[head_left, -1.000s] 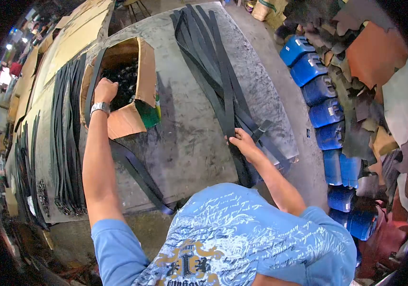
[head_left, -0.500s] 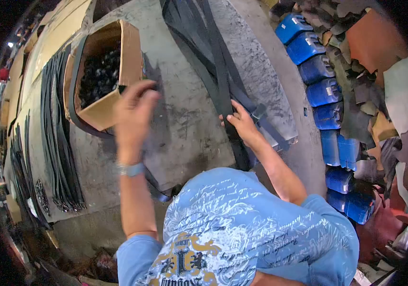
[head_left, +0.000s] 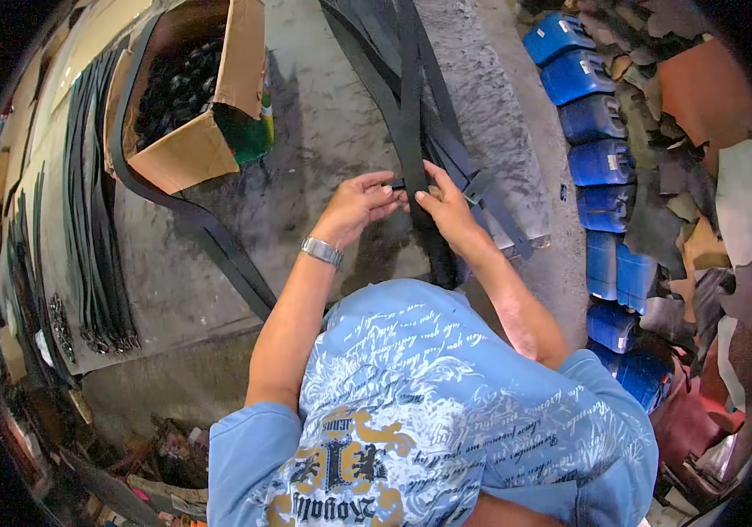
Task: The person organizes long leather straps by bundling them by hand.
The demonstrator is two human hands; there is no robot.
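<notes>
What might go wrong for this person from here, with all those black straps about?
The small dark piece sits at the fingertips of the left hand, so it might slip and be hard to spot against the dark straps.

The strap in the right hand crosses others and could tangle if pulled.

Another strap runs from beside the box towards the shirt; leaning might snag it.

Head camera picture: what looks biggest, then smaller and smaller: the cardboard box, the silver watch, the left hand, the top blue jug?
1. Cardboard box
2. Left hand and top blue jug: too alike to rank
3. Silver watch
</notes>
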